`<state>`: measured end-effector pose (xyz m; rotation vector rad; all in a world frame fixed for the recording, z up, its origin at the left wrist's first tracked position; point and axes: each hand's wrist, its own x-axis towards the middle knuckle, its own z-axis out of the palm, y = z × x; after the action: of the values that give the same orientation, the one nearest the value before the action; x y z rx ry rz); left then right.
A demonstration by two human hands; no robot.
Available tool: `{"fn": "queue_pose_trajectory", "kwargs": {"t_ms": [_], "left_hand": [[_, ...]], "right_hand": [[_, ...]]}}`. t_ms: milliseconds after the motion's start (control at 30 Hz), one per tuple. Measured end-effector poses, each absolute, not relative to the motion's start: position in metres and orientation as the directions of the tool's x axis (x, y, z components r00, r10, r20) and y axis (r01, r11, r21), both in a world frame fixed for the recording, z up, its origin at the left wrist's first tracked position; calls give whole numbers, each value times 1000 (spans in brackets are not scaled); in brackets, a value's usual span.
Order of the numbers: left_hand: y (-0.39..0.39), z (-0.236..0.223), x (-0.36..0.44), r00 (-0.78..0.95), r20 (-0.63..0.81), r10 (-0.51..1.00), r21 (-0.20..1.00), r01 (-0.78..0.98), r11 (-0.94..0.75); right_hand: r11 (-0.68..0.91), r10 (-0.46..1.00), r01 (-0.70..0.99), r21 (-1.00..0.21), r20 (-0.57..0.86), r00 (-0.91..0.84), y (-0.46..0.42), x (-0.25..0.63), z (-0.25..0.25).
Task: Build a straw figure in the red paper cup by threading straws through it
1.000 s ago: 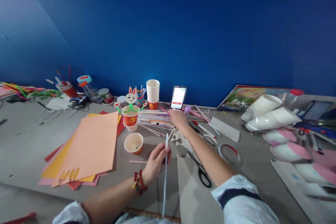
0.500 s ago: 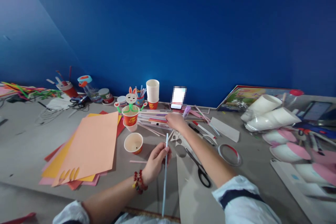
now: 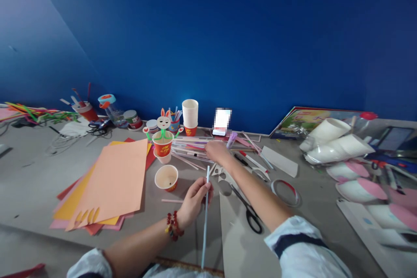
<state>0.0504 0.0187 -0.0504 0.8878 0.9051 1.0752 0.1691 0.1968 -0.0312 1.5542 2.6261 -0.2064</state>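
Your left hand (image 3: 194,202), low in the centre of the frame, is closed in a pinch on a pale blue straw (image 3: 205,226), thumb and fingers near its upper end; the straw runs down, slightly tilted, to the bottom edge. Your right hand (image 3: 217,152) is at the centre, fingers turned down at the right part of the straw pile (image 3: 192,147); its fingertips are hidden, so I can't tell how far open it is or whether it has hold of anything. Just to the right of that hand is a purple pen (image 3: 231,139), and behind it, against the wall (image 3: 254,43), the phone (image 3: 222,122). Left of centre you have the rabbit cup (image 3: 163,144), with an open paper cup (image 3: 166,177) in front of it and a stack of white cups (image 3: 190,113) behind, to its right. Coloured paper (image 3: 117,178) lies fanned at lower left. Below your right forearm are the black scissors (image 3: 249,213), with the tape roll (image 3: 285,192) to the right of that forearm.
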Motion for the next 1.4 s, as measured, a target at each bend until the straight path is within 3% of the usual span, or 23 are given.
{"fn": "queue_pose_trajectory", "kwargs": {"t_ms": [133, 267, 367, 467, 533, 633, 733, 1400], "left_hand": [[19, -50, 52, 183, -162, 970, 907, -359, 219], [21, -46, 53, 122, -158, 980, 838, -509, 199], [24, -37, 49, 111, -186, 976, 775, -595, 215], [25, -25, 43, 145, -180, 973, 759, -608, 232], [25, -18, 40, 145, -156, 977, 775, -595, 212], [25, -12, 37, 189, -170, 967, 810, -532, 246], [23, -11, 36, 256, -219, 942, 835, -450, 316], [12, -5, 49, 135, -177, 975, 872, -438, 219]], "right_hand": [[414, 887, 873, -257, -101, -450, 196, 179, -24], [339, 894, 779, -527, -76, -441, 178, 197, -14], [262, 859, 621, -738, -115, -498, 145, 210, -8], [159, 820, 472, -867, -150, -552, 103, 219, -3], [-42, 788, 285, -958, -207, -579, 79, 221, -1], [-322, 733, 47, -946, -280, -619, 54, 219, -1], [-384, 720, 13, -923, -308, -622, 42, 215, -4], [-282, 801, -26, -959, -221, -557, 24, 212, 1]]}}
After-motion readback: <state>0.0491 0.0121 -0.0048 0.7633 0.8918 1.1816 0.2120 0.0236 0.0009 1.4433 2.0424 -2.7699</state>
